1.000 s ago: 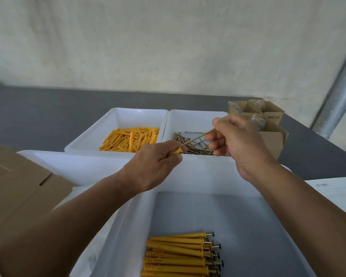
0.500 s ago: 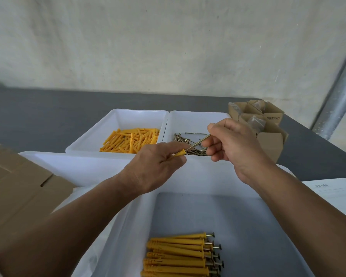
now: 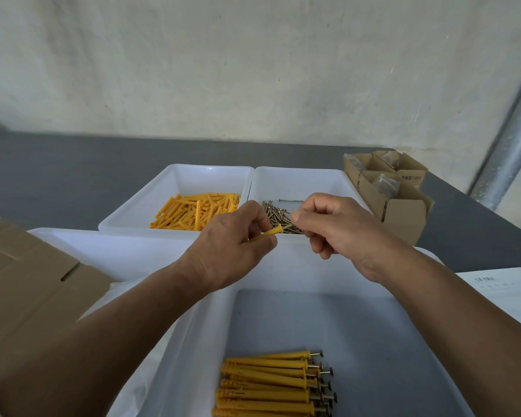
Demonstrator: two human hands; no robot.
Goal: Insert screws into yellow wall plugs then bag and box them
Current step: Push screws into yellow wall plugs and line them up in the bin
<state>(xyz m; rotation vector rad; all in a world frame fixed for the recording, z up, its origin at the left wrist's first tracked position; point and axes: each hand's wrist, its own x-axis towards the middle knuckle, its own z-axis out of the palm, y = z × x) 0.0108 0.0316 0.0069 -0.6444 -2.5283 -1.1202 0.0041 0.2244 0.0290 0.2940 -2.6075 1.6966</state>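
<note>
My left hand (image 3: pixel 232 251) pinches a yellow wall plug (image 3: pixel 272 230), its open end pointing right. My right hand (image 3: pixel 340 227) grips a screw (image 3: pixel 288 226) that is pushed almost fully into the plug; only a short piece of shank shows between the two hands. Both hands hover above the near edge of the far bins. The far left white bin (image 3: pixel 133 218) holds loose yellow plugs (image 3: pixel 197 210). The far right white bin (image 3: pixel 301 179) holds loose screws (image 3: pixel 275 210). In the near white bin (image 3: pixel 403 341) lie several finished plugs with screws (image 3: pixel 271 386).
Flat brown cardboard (image 3: pixel 27 284) lies at the left. Open small cardboard boxes (image 3: pixel 394 194) with plastic bags inside stand at the right back. A white paper sheet (image 3: pixel 506 290) lies at the right. A metal pole (image 3: pixel 512 139) rises at the far right. The tabletop is dark grey.
My right hand has moved left toward my left hand, driving the screw deeper into the plug. The exposed screw length has shrunk from long to very short.
</note>
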